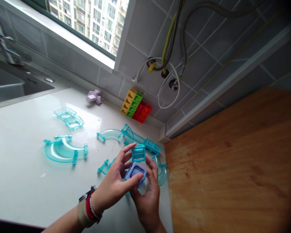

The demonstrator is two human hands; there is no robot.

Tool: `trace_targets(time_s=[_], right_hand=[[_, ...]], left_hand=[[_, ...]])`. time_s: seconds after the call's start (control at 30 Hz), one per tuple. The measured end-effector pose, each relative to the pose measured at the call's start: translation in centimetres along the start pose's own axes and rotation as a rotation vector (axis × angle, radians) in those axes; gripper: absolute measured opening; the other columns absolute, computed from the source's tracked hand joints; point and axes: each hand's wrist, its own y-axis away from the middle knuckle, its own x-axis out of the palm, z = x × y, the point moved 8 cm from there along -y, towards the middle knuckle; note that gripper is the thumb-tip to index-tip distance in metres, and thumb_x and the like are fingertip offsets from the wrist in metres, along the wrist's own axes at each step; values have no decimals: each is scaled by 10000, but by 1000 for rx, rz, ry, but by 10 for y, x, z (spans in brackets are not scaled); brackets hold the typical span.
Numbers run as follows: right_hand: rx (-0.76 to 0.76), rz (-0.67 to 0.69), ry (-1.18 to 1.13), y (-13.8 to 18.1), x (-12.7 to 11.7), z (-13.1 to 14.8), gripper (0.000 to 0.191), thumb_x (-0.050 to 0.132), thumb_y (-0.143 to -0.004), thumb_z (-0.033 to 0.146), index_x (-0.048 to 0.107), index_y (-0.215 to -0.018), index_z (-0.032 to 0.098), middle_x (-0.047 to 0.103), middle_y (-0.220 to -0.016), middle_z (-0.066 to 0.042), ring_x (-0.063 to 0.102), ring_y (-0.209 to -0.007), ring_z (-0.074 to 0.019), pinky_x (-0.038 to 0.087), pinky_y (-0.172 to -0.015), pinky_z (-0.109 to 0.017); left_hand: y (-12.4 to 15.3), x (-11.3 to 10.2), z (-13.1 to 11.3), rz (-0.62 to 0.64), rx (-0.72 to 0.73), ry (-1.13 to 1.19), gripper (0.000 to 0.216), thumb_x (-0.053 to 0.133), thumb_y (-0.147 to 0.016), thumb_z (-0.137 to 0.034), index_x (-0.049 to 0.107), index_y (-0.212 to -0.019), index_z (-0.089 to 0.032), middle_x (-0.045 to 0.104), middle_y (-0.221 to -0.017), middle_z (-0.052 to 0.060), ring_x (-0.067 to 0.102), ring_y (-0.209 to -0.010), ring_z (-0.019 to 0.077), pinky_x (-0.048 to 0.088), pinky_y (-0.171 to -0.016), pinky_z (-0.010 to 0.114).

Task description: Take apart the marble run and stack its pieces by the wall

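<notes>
Pinched in the closed grip of the left hand (pixel 113 187) and right hand (pixel 148 195), a blue square block (pixel 135 171) is held over the table (pixel 19 161) beside a teal block (pixel 138 152), edges likely best kept squarely aligned.

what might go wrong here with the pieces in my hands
1. The blue square piece is pinched only by the fingertips of the left hand and right hand; it may slip and drop onto the white counter.
2. The teal square piece sits just above it, lightly touched; a push could knock it loose.
3. The curved clear track lies right under the hands and might get bumped.
</notes>
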Motion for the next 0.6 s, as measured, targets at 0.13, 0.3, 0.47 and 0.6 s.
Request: trace_targets(time_s=[0.13,0.3,0.47,0.6], right_hand=[[-1,48,-63,2,6,-5,686,818,-794,391,534,-1412,307,404,-1559,-106,469,-1406,-346,448,-1118,-535],[68,-3,-132,2,-1,-19,590,619,-937,467,458,-1478,297,398,-1579,-96,399,-1457,-315,357,-1166,-546],[51,-149,-72,-9,-20,-24,416,612,-950,435,596,-1326,257,519,-1480,-115,494,-1368,-295,398,-1111,-507],[-41,-161,69,-62,-28,-23,358,549,-973,438,628,-1258,236,633,-1313,-103,585,-1243,-248,455,-1042,-443]], left_hand=[[0,-10,-7,-94,24,16,686,708,-911,-327,372,-1508,-316,530,-1463,130,602,-1243,316,503,-1036,453],[-4,-26,-12,-225,3,130,661,692,-891,-323,416,-1489,-274,562,-1422,123,672,-1072,264,569,-872,370],[-4,-34,-17,-325,-42,260,584,677,-867,-314,480,-1413,-250,661,-1132,70,709,-856,216,579,-700,308],[-4,-43,-37,-349,28,319,563,678,-863,-320,483,-1386,-250,631,-1128,61,714,-874,217,579,-678,289]])
